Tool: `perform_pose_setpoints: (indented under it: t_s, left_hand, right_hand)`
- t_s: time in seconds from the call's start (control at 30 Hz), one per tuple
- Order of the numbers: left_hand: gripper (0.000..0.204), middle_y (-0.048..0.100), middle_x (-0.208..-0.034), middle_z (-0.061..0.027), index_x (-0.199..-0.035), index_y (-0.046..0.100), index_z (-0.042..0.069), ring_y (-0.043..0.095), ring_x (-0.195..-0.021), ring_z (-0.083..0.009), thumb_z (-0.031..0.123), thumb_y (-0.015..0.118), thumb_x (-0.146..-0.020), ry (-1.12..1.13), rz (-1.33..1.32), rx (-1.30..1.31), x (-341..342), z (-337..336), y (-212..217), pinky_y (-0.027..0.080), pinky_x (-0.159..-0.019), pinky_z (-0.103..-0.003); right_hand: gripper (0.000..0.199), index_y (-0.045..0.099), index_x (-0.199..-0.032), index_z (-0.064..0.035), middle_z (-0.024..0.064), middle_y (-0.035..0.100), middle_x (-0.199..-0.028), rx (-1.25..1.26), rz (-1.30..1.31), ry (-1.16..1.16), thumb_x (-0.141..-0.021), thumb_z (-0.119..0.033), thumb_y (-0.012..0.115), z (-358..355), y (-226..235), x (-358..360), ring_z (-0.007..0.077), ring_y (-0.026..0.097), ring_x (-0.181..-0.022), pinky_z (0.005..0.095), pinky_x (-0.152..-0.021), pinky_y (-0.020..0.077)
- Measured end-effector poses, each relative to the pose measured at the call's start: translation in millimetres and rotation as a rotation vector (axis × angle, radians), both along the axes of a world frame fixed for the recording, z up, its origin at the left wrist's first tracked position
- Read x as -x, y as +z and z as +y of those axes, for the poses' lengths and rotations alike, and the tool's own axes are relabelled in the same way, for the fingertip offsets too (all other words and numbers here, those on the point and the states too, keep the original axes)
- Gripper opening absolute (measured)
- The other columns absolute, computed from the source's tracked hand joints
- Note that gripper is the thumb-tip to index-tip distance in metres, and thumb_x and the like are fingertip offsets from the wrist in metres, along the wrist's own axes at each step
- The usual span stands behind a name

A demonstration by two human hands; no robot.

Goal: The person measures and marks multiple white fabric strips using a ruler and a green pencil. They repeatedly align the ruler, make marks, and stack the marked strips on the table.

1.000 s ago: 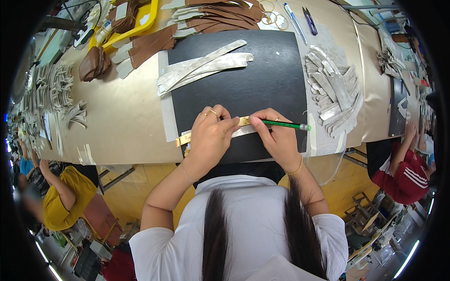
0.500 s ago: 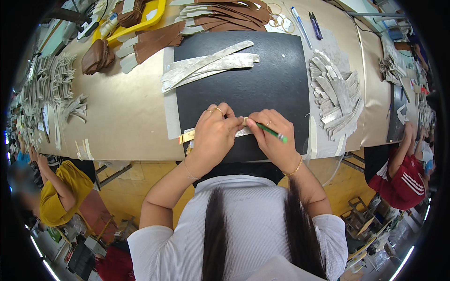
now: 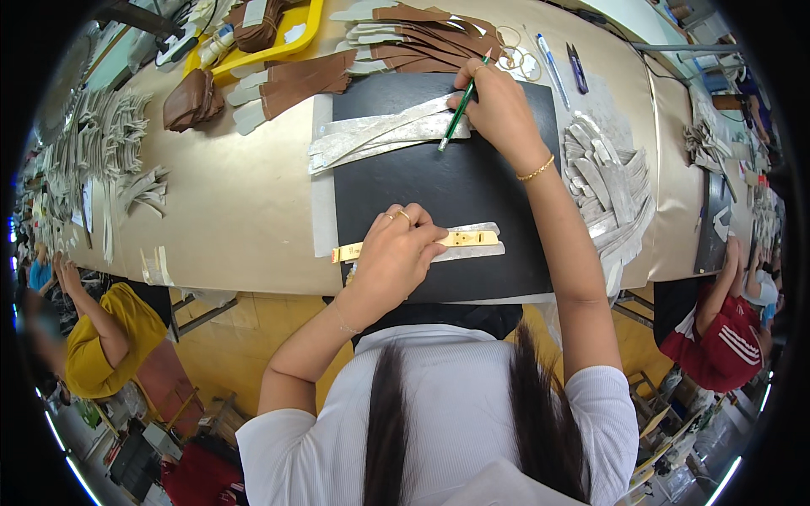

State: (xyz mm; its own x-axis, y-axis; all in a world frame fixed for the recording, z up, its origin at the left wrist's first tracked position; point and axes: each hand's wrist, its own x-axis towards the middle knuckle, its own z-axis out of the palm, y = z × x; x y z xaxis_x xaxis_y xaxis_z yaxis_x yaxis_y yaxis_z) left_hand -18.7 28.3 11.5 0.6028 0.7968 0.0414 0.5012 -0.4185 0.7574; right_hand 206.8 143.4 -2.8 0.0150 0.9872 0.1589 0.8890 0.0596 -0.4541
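My left hand is closed on a narrow yellow template, its fingertips pinching the middle. Under the template lies a whitish-grey strip, showing along both long edges and at the right end. Both rest on a black mat. My right hand is at the mat's far edge with a green pencil between its fingers. The pencil slants, eraser end toward me and tip pointing away. Just left of that hand, a few crossed grey-white strips lie on the mat; the right fingers are close to their right ends.
Right of the mat is a heap of grey strips. Beyond it lie a blue pen and thread snips. Brown leather pieces and a yellow tray stand at the back. Co-workers sit at both sides.
My right hand has left the template and moved away to the far strips, carrying the pencil. My left hand stays on the template, whose right part now shows.
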Motion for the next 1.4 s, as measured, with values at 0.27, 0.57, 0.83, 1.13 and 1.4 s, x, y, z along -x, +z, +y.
perform_pose_setpoints:
  t_s: [0.27,0.57,0.83,1.13,1.4]
  left_hand:
    - [0.02,0.062,-0.091,-0.0078,-0.096,0.077,0.002,0.061,-0.084,-0.0233,0.006,0.082,-0.077,0.108,-0.058,0.001,20.0,-2.8,23.4,0.05,-0.077,-0.034]
    - [0.021,0.061,-0.095,-0.0072,-0.1,0.076,0.0,0.061,-0.085,-0.0162,0.002,0.082,-0.08,0.305,-0.09,0.109,49.4,0.7,45.1,0.051,-0.073,-0.028]
    - [0.019,0.061,-0.094,-0.0088,-0.101,0.076,0.001,0.061,-0.084,-0.0202,0.004,0.081,-0.082,0.397,-0.127,0.105,47.0,17.3,36.7,0.051,-0.072,-0.03]
    - [0.019,0.062,-0.095,-0.009,-0.101,0.076,0.0,0.062,-0.086,-0.0199,0.005,0.08,-0.083,0.432,-0.126,0.127,52.0,16.6,33.8,0.052,-0.074,-0.031]
    - [0.019,0.061,-0.09,-0.0084,-0.098,0.076,0.001,0.059,-0.085,-0.0258,0.009,0.08,-0.082,0.198,-0.054,0.012,9.8,4.7,2.3,0.048,-0.079,-0.038]
  right_hand:
    - [0.012,0.065,-0.093,-0.0024,0.0112,0.069,-0.082,0.072,0.348,0.139,-0.085,-0.005,0.073,-2.1,27.0,9.1,0.0256,0.068,-0.077,0.0399,-0.071,0.0529]
    - [0.013,0.063,-0.09,-0.0022,0.0008,0.065,-0.077,0.365,0.598,-0.102,-0.088,-0.006,0.076,-108.0,27.2,-37.8,0.0075,0.055,-0.066,0.0274,-0.064,0.0472]
    - [0.005,0.066,-0.091,-0.0007,0.0057,0.073,-0.084,0.269,0.499,-0.022,-0.088,0.003,0.069,-118.2,16.8,-21.5,0.0126,0.07,-0.08,0.0271,-0.075,0.0532]
    - [0.017,0.066,-0.088,-0.0076,0.0037,0.07,-0.081,0.247,0.359,0.196,-0.081,0.007,0.062,-123.4,22.5,-5.3,0.0244,0.065,-0.08,0.0324,-0.083,0.0429]
    - [0.009,0.069,-0.092,-0.0055,0.0061,0.077,-0.105,0.038,0.478,-0.089,-0.086,-0.009,0.076,-146.2,21.6,-33.1,0.0232,0.069,-0.095,0.0368,-0.102,0.0434]
